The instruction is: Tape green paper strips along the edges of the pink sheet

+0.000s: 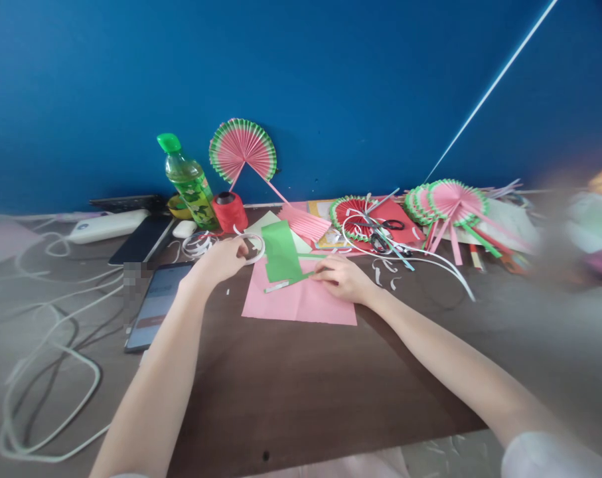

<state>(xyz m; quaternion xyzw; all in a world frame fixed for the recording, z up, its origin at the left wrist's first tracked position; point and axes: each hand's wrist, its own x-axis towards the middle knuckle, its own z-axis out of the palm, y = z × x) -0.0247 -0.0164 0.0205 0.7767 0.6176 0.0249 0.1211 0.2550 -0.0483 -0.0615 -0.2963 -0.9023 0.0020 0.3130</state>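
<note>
Tape [261, 249] in my left hand [225, 260], fingers curled at its rim. Green paper [281, 249] on pink sheet [301, 309], far half of desk [301, 385]; right hand [344, 275] at its right edge, can't tell if pinching. Likely light, limp, easily creased: take edges.

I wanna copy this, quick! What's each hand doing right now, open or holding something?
Left hand: closed, holding the roll of tape.
Right hand: at the green paper strip; can't tell if it's closed on it.

No lettering is legible; marks on the bottle [197, 196], phone [156, 305] and white case [109, 226] are too small or blurred.
</note>
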